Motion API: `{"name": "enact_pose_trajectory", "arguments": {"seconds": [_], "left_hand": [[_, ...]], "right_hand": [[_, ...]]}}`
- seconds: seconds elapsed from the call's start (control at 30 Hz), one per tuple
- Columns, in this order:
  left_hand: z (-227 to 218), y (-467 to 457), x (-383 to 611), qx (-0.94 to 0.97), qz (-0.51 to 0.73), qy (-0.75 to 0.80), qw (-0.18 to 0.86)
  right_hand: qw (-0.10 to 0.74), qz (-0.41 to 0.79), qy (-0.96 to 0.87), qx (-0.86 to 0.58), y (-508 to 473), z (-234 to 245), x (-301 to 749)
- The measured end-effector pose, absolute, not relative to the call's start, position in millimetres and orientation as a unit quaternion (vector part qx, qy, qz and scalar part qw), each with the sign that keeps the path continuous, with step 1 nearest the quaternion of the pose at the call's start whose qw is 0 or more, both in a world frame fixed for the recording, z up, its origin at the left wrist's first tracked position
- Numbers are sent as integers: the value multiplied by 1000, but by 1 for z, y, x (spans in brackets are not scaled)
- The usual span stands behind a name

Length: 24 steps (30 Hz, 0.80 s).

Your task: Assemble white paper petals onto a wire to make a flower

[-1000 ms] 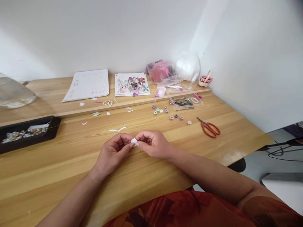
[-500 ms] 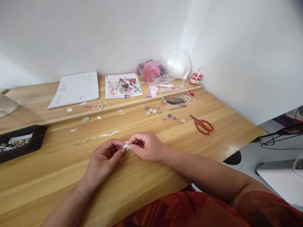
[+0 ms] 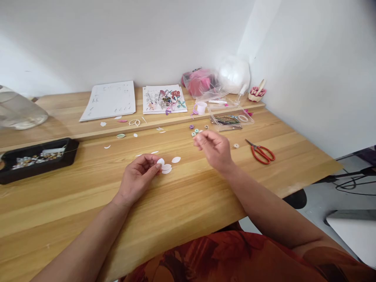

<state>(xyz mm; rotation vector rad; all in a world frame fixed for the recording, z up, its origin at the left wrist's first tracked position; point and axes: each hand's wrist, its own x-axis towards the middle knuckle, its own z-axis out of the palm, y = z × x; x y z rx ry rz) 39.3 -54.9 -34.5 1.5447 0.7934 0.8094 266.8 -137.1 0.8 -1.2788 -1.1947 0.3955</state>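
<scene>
My left hand (image 3: 140, 175) rests on the wooden table (image 3: 182, 203), its fingers curled and pinching small white paper petals (image 3: 163, 166). One loose white petal (image 3: 176, 159) lies just to their right. My right hand (image 3: 214, 147) hovers further right and further back, fingers bent together, close to a scatter of small coloured paper coils (image 3: 196, 132). I cannot see anything between its fingertips.
Red scissors (image 3: 261, 150) lie right of my right hand. A clear box of strips (image 3: 230, 118), a small white cup (image 3: 200, 107), pink material in a bag (image 3: 199, 84), two paper sheets (image 3: 110, 100) on the raised ledge. A black tray (image 3: 37, 158) and glass jar (image 3: 17, 111) sit left.
My right hand has let go of the white petals and moved right and away, toward the paper coils. The petals now lie spread at my left fingertips.
</scene>
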Motion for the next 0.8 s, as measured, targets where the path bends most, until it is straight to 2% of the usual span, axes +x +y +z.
{"name": "enact_pose_trajectory", "arguments": {"seconds": [0.2,0.37,0.47,0.57,0.67,0.8], "left_hand": [[-33,-53,39,636,356,356,585],[-33,-50,36,657,346,374,556],[-36,-47,35,669,341,373,545],[-38,-47,36,678,334,370,540],[-38,-48,36,683,329,372,536],[-37,-49,37,679,331,376,537]], "right_hand": [[697,154,-439,-545,-127,3,295],[664,117,-451,-585,-144,10,301],[593,53,-476,-647,-166,11,310],[447,-54,-488,-747,-191,7,335],[304,-152,-515,-787,-213,-1,367],[211,-139,-531,-809,-224,-15,393]]}}
